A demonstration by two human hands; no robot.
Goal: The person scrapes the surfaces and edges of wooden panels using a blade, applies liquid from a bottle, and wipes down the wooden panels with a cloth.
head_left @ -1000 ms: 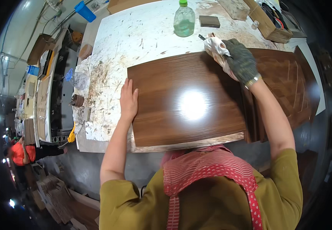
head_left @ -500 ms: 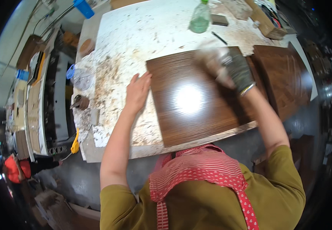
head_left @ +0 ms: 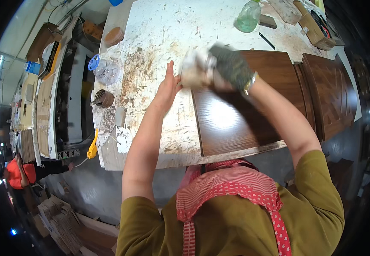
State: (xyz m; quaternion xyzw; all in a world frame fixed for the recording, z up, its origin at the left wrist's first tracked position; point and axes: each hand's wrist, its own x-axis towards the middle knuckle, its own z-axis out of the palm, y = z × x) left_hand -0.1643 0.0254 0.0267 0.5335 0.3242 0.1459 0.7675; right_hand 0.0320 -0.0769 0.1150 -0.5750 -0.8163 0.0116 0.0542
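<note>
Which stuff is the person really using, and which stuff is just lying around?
In use:
- dark wood panel
- white rag, blurred, under the gloved right hand
- bare left hand, at the panel's left edge

Lying about:
- green bottle
- second panel
- black pen
- clear jar with blue lid
- wooden box

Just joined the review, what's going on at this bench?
A person stands at a stained white workbench working on a dark brown wood panel that lies flat on it. The right hand, in a dark glove, presses a pale cloth at the panel's far left corner; the cloth is blurred. The bare left hand rests flat at the panel's left edge. A second brown panel lies to the right, and a green bottle stands at the far side.
</note>
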